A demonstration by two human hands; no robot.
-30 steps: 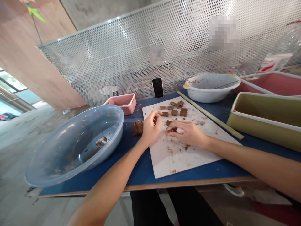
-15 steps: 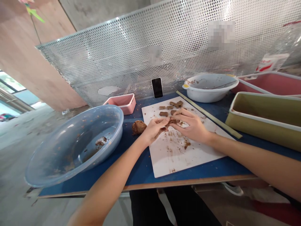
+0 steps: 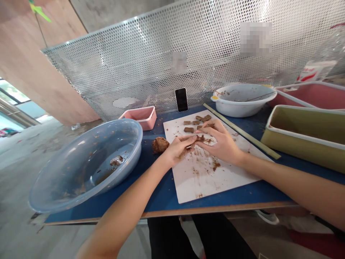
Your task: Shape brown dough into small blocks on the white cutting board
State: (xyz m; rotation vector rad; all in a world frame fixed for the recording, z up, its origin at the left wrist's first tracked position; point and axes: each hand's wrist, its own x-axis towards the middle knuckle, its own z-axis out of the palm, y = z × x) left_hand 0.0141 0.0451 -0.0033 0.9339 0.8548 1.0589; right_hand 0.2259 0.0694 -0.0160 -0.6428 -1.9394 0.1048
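Observation:
Both hands meet over a white board on the blue table. My left hand and my right hand pinch a small piece of brown clay between their fingertips, just above the board. Several small shaped brown clay pieces lie in rows at the board's far end, right behind my right hand. A brown clay lump sits on the table just left of my left hand. Brown crumbs and smears dot the board near my wrists.
A large blue basin with clay scraps stands at the left. A pink box, a phone propped on the perforated metal screen, a white basin, a long stick, a green tray and a pink tray line the back and right.
My hands lifted off the board and came together; the right hand moved up and away from the board's middle, and both now pinch the clay piece between them.

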